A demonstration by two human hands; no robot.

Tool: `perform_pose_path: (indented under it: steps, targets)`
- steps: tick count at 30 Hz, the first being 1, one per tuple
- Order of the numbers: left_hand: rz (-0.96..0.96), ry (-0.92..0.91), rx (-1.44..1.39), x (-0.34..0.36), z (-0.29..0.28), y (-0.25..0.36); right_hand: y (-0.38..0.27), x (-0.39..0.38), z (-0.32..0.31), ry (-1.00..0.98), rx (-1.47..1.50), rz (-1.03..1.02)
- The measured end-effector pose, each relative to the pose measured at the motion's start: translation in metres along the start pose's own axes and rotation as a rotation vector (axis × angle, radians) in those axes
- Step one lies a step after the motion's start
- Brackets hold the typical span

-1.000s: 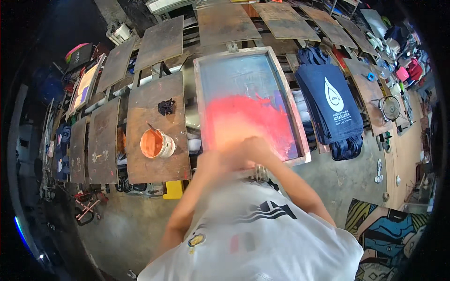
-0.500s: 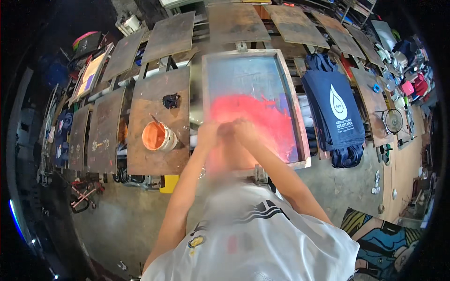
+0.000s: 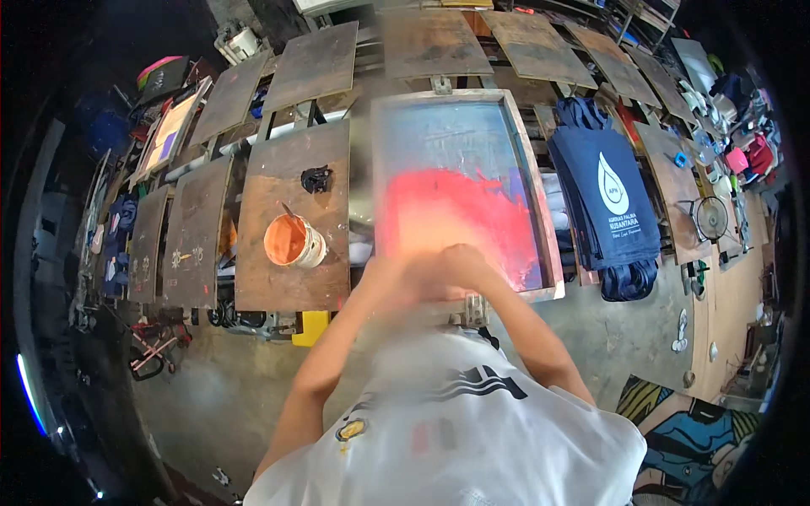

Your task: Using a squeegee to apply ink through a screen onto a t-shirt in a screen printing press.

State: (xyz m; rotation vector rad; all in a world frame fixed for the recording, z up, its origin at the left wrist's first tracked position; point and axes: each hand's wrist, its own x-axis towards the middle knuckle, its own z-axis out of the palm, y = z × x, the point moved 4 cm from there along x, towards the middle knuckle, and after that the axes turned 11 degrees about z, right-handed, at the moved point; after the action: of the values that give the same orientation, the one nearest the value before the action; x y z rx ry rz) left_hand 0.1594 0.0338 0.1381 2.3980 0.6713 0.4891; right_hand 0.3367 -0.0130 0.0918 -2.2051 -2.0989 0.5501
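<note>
A wooden-framed printing screen [image 3: 405, 135] lies on the board in front of me, its mesh blue-grey at the far end. Red-orange ink [image 3: 498, 219] covers much of its nearer half, with a ragged far edge. Both my hands are close together at the screen's near end. My left hand [image 3: 384, 274] is blurred and partly lost in a hazy smear across the picture. My right hand [image 3: 467, 266] is closed, knuckles up, over the inked area. Whatever the two hands grip is hidden beneath them and by the haze.
On the board to the left stands a white bucket [image 3: 295, 241] of orange ink with a stick in it, near a crumpled black item [image 3: 316, 179]. Navy tote bags [image 3: 603, 194] are stacked to the right. More flat boards [image 3: 308, 67] line the back. A wire fan guard [image 3: 710, 219] is farther right.
Both hands have drawn back toward my body, down to the screen's near end, and my elbows have bent more. The screen, bucket and bags stay where they were.
</note>
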Motion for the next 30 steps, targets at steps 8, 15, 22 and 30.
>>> perform_pose_path:
  steps: [8, 15, 22, 30]
  targets:
    - [0.131, 0.151, 0.382, 0.073, 0.031, -0.084, 0.039, 0.080, -0.001, 0.442, 0.021, 0.045]
    - [0.005, -0.017, 0.297, -0.002, 0.041, -0.014, 0.008, -0.022, 0.020, 0.378, 0.003, 0.001]
    - [0.008, 0.032, 0.345, -0.073, 0.068, -0.011, -0.028, -0.078, 0.042, 0.385, 0.049, 0.067]
    - [0.105, 0.142, 0.437, -0.037, 0.048, -0.035, -0.031, -0.027, 0.056, 0.552, -0.162, 0.031]
